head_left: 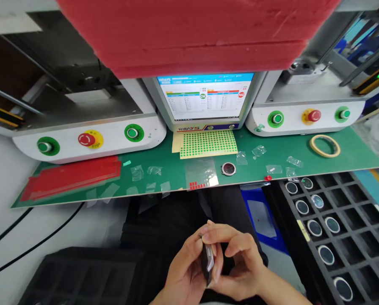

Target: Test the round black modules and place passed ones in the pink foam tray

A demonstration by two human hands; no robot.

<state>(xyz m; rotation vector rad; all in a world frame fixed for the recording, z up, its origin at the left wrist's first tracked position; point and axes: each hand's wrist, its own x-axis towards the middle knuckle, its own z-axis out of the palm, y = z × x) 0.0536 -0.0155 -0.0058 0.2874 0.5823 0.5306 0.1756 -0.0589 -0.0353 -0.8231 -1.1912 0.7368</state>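
Observation:
Over my lap, a watch case (209, 259) is held edge-on, with its silver side and dark face turned sideways. My left hand (187, 264) is closed on it from the left, fingers around its edge. On the other side my right hand (240, 258) pinches its top and lower edges between fingers and thumb. Another round watch case (228, 169) with a dark face lies on the green bench (170, 169). To the right, a black compartment tray (341, 231) holds several similar watch cases (326, 255).
A sheet of green dots (208, 144) lies below the monitor (205, 97). Red strips (71, 178), clear film scraps and a tape roll (325, 146) rest on the bench. Button panels (90, 140) flank the monitor. At lower left stands another black tray (87, 271).

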